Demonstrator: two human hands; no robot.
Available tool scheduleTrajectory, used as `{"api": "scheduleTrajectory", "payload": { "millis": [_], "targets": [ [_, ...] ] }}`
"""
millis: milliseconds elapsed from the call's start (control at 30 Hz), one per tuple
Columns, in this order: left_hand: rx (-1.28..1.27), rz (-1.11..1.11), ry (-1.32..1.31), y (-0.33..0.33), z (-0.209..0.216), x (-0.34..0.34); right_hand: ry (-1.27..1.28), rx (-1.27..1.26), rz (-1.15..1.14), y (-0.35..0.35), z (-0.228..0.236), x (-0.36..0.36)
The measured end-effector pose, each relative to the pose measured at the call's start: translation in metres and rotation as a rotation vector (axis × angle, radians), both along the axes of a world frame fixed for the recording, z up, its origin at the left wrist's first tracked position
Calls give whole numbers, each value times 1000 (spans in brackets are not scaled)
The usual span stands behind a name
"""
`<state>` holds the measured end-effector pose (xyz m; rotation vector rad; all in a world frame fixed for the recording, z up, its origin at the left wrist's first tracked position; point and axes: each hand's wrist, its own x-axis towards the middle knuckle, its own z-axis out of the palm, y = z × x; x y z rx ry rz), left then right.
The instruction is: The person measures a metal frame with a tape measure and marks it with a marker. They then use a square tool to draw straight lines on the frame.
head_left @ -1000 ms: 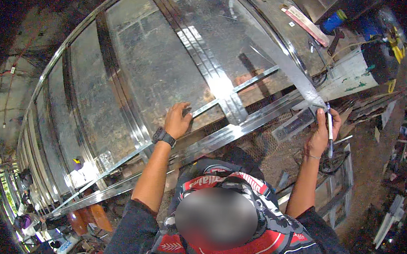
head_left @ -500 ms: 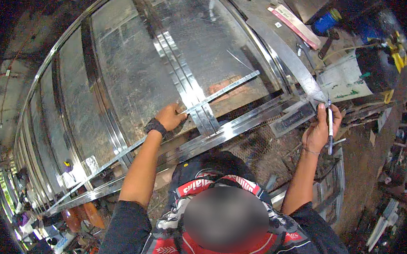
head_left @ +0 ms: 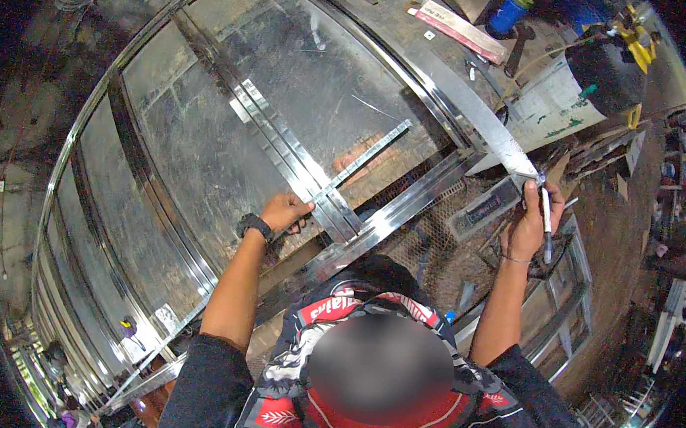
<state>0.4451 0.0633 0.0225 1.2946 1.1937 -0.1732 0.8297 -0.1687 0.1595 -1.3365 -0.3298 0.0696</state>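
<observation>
My left hand (head_left: pixel 286 212), with a dark watch at the wrist, is closed on a long, thin metal strip (head_left: pixel 372 156). The strip slants over a shiny crosspiece (head_left: pixel 288 150) of a large metal frame (head_left: pixel 407 210), and my forearm hides part of it. To the right, my right hand (head_left: pixel 527 227) grips a slim white pen (head_left: pixel 547 212) pointing down toward me. The thumb of that hand rests by the end of a flat grey metal band (head_left: pixel 503 139); whether it presses on the band I cannot tell.
Beyond the band lie a red-and-white narrow box (head_left: pixel 461 30), a blue can (head_left: pixel 506 15) and a hammer-like tool (head_left: pixel 519 51). A pale sheet (head_left: pixel 554 101) stands at the right. Metal mesh (head_left: pixel 428 244) shows below the frame. Several more crosspieces run off to the left.
The whole view has shifted, so bench items appear farther left. My right hand and the pen sit slightly lower. My left hand keeps its hold on the strip beside the crosspiece.
</observation>
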Motion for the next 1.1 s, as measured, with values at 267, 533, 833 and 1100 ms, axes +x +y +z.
{"api": "scheduleTrajectory", "payload": {
  "millis": [267,533,833,1100],
  "targets": [
    [1012,-161,6,-50,-14,-8,59,-61,-114,-12,-1,-16],
    [1195,-167,174,-77,-29,-13,68,-50,-72,0,-7,10],
    [1245,-111,219,-102,-38,-11,125,-106,16,-2,-11,65],
    [1289,-106,275,-122,-49,-8,168,-176,97,-4,-26,98]
  ]
}}
